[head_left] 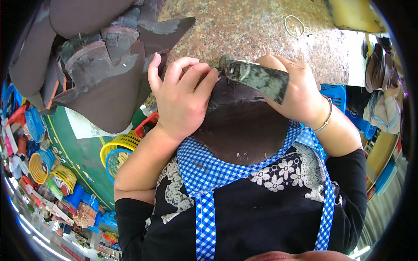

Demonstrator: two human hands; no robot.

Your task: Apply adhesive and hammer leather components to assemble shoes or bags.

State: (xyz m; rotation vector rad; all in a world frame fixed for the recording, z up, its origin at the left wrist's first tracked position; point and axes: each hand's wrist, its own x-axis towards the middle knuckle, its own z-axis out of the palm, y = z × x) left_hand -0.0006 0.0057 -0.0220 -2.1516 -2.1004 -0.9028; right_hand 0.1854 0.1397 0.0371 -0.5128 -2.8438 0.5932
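Note:
A dark brown leather-like piece with a rounded near edge lies at the front edge of the speckled worktop, against a blue checked apron. My left hand is at its far left part, fingers bent and drawn together on its edge; the outermost finger stands out to the left, and the thumb is hidden. In my right hand is a worn, mottled dark hammer-like tool, its rounded end above the piece near my left fingertips. The handle is hidden by the hand.
Several dark brown pieces are heaped at the left of the speckled worktop. A pale rubber band lies at the far side. Yellow and blue baskets stand at lower left; a blue crate is at right.

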